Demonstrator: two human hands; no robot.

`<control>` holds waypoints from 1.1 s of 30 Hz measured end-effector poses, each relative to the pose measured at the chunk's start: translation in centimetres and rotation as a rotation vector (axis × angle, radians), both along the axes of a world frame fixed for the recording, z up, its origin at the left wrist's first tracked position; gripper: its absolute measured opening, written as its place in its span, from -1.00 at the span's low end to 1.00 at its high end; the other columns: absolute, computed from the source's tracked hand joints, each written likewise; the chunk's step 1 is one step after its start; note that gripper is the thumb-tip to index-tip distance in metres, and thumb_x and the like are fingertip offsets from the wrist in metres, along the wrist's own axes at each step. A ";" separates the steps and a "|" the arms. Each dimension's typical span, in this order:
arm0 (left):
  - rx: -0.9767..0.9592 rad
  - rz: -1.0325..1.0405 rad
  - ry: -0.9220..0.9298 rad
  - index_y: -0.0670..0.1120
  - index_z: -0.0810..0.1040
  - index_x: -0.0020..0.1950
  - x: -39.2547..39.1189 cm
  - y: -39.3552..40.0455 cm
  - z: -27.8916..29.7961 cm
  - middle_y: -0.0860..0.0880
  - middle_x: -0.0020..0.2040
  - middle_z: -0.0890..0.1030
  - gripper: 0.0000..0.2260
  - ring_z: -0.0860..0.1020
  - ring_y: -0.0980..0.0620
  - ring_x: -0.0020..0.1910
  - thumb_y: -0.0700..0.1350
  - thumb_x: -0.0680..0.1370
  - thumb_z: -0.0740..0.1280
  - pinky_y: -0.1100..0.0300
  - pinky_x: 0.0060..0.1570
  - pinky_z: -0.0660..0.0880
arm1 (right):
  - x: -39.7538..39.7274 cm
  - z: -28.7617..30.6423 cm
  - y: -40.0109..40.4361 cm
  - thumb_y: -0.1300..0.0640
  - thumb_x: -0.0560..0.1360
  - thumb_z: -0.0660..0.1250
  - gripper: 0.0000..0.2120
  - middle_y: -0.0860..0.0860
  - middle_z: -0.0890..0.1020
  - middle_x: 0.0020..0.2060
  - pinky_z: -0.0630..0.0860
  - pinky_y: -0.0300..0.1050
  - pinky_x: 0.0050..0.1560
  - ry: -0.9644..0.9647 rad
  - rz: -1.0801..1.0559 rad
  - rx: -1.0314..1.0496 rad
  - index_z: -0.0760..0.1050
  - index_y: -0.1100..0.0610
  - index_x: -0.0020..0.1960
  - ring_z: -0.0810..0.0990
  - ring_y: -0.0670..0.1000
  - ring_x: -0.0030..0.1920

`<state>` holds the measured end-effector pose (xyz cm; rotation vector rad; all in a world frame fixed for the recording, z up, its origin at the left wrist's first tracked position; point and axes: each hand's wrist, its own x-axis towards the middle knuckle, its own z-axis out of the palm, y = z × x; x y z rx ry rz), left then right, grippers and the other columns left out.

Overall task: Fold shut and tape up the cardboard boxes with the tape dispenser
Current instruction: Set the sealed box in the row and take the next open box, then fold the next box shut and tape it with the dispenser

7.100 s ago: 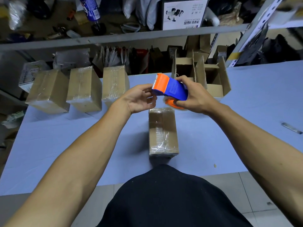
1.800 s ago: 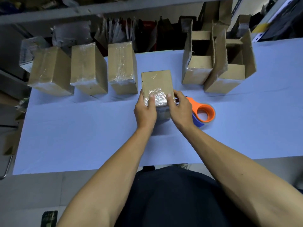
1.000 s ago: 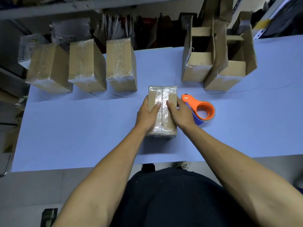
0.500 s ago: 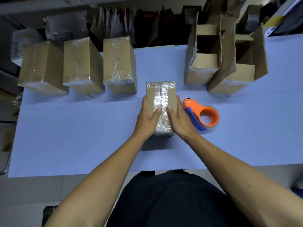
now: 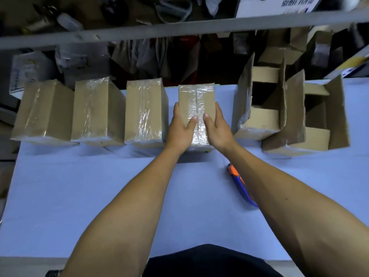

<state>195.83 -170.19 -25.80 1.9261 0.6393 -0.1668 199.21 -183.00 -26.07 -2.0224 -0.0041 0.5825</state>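
Observation:
A taped cardboard box (image 5: 196, 96) stands at the back of the blue table (image 5: 79, 196), in line with the other boxes. My left hand (image 5: 179, 128) presses flat against its left side, thumb on top. My right hand (image 5: 217, 128) mirrors it on the right side, fingers straight. The orange and blue tape dispenser (image 5: 239, 182) lies on the table nearer to me, mostly hidden under my right forearm. Neither hand touches it.
Three taped boxes (image 5: 144, 112) sit in a row to the left of the held one. Two boxes with flaps standing open (image 5: 259, 120) (image 5: 315, 140) are to the right. A grey shelf rail (image 5: 179, 27) and cluttered shelving run behind the table.
Both hands have slid the taped box away from me to the back row, beside the third taped box. The dispenser stayed where it lay and now sits under my right forearm.

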 end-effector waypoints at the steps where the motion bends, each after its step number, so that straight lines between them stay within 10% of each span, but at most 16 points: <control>1: 0.007 -0.002 0.001 0.02 -0.07 0.63 0.9 0.4 -0.1 -0.03 0.60 0.17 -0.32 0.19 0.00 0.55 0.09 0.64 0.24 0.27 0.31 0.13 | 0.8 -0.1 0.4 -0.16 0.65 0.07 -0.35 0.00 0.27 0.54 0.25 -0.01 0.46 0.000 -0.001 0.005 -0.11 -0.01 0.62 0.32 0.06 0.48; 10: 0.137 -0.009 0.007 -0.01 0.00 0.62 3.2 1.6 -0.1 -0.05 0.53 0.33 -0.28 0.32 -0.04 0.48 0.17 0.59 0.28 0.11 0.41 0.30 | 3.0 1.0 1.3 -0.15 0.66 0.07 -0.38 0.13 0.45 0.39 0.35 -0.05 0.20 -0.007 0.034 -0.143 0.00 0.11 0.60 0.44 0.19 0.35; 13: 0.292 -0.080 -0.046 -0.10 0.10 0.60 3.4 1.4 1.3 -0.10 0.51 0.33 -0.31 0.33 -0.11 0.47 0.09 0.58 0.31 0.04 0.41 0.31 | 3.2 2.8 1.0 -0.04 0.65 0.13 -0.62 0.18 0.55 0.19 0.34 -0.04 0.00 -0.196 0.066 -0.272 0.35 0.22 0.32 0.48 0.23 0.24; 17: 0.716 -0.420 -0.063 -0.10 0.13 0.58 4.2 1.3 4.6 -0.17 0.59 0.13 -0.36 0.10 -0.19 0.56 0.09 0.59 0.26 -0.10 0.51 0.11 | 2.8 6.5 -1.5 0.05 0.62 0.21 -0.53 0.18 0.42 0.40 0.38 0.05 0.28 -0.513 0.229 -0.442 0.32 0.20 0.47 0.38 0.20 0.39; 22: 1.051 -0.761 -0.149 -0.03 0.16 0.58 4.3 -1.0 8.9 -0.13 0.61 0.07 -0.43 0.00 -0.18 0.59 0.12 0.62 0.19 -0.20 0.48 0.05 | 2.0 8.8 -7.1 0.10 0.50 0.28 -0.56 0.29 0.55 0.24 0.51 0.19 0.17 -0.891 0.350 -0.664 0.50 0.25 0.33 0.51 0.33 0.26; 33: 0.913 -0.867 -0.105 -0.05 0.11 0.60 5.3 -11.6 8.9 -0.20 0.61 0.04 -0.41 0.23 -0.24 0.50 0.16 0.64 0.13 -0.14 0.42 0.26 | 1.0 9.7 -17.5 0.06 0.57 0.25 -0.52 0.26 0.42 0.39 0.46 0.18 0.27 -0.721 0.403 -0.903 0.37 0.16 0.46 0.33 0.27 0.44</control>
